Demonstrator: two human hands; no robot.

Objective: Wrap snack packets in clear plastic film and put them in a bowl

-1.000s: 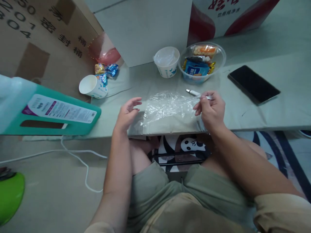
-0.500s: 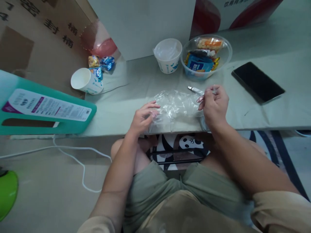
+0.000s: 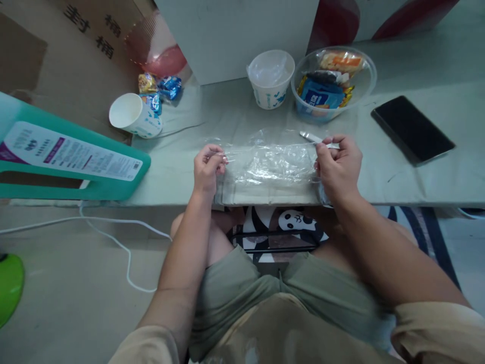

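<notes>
A crinkled clear plastic bag (image 3: 278,164) is stretched low over the front of the cloth-covered table. My left hand (image 3: 208,169) is closed in a pinch on its left end. At the opposite end is my right hand (image 3: 340,164), fingers curled round a slim, pale utility knife (image 3: 311,137) whose tip points left. The right fingertips also appear to grip the edge of the plastic, though they partly hide it. Behind the bag stand a paper cup (image 3: 271,93) with clear plastic inside and a clear round bowl (image 3: 366,86) of wrapped snacks.
To the right lies a black phone (image 3: 413,129). A tipped paper cup (image 3: 147,121), blue and yellow wrapped snacks (image 3: 168,88) and a large green jug (image 3: 109,187) are on the left. Boxes (image 3: 242,40) line the back. A white cable (image 3: 129,260) hangs below the table.
My left hand has moved left and closed on the plastic's end, and the bag is now drawn out wider and flatter. My right hand keeps the knife. The view has shifted slightly.
</notes>
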